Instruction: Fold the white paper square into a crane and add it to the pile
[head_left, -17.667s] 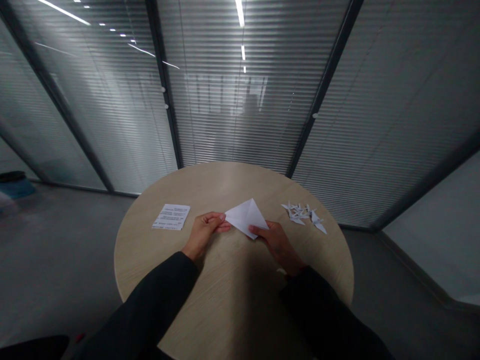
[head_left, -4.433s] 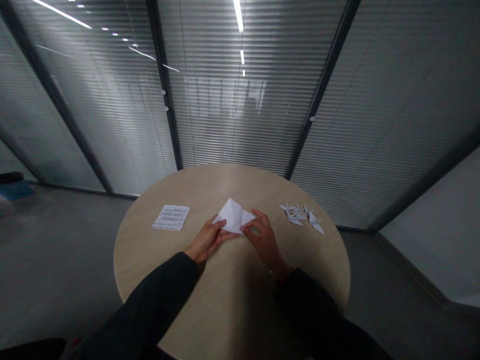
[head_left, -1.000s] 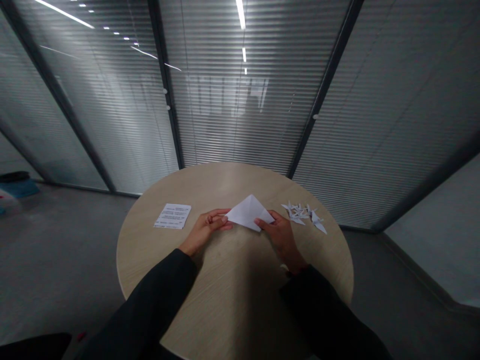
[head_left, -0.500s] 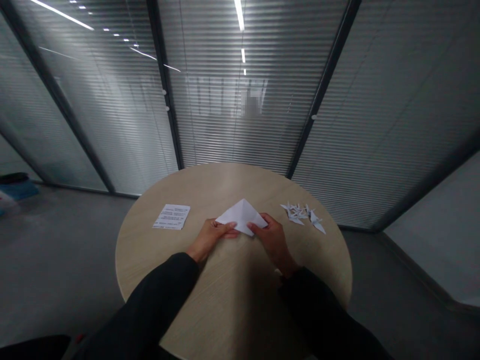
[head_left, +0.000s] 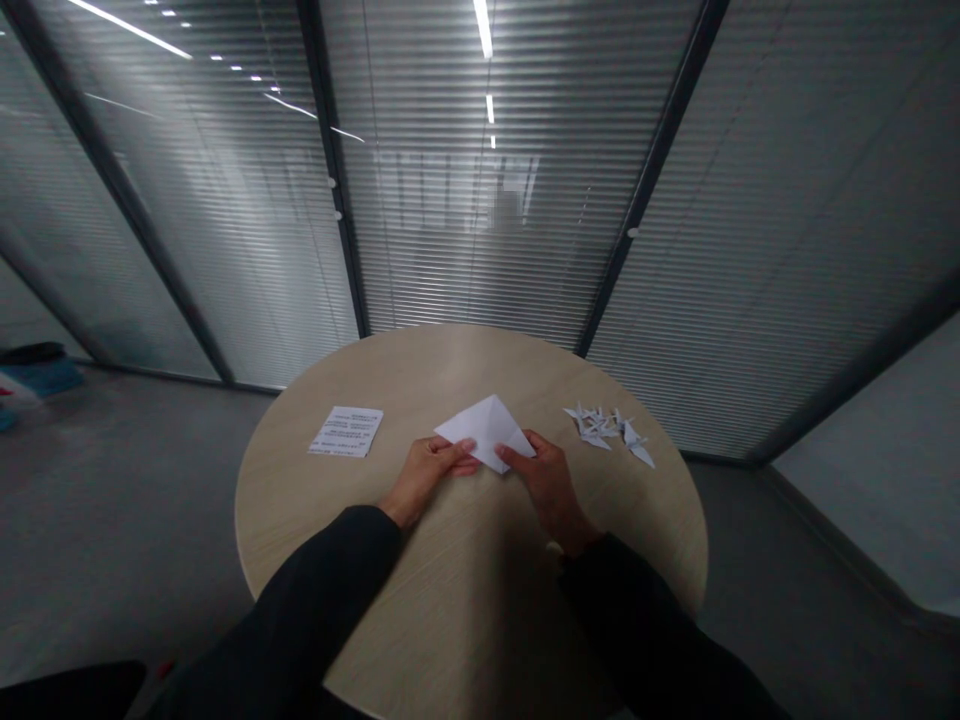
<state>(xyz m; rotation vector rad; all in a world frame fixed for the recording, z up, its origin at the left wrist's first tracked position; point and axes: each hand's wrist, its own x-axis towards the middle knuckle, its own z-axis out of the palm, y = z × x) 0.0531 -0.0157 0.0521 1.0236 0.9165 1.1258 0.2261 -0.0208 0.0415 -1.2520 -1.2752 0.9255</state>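
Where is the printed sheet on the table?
In the head view, the printed sheet lies on the round table, left of the left hand and the folded white paper.

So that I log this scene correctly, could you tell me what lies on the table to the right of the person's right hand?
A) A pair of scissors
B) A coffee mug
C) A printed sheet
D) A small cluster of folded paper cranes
D. The folded paper cranes lie on the round wooden table to the right of the right hand, which holds the folded white paper; the printed sheet lies on the other side.
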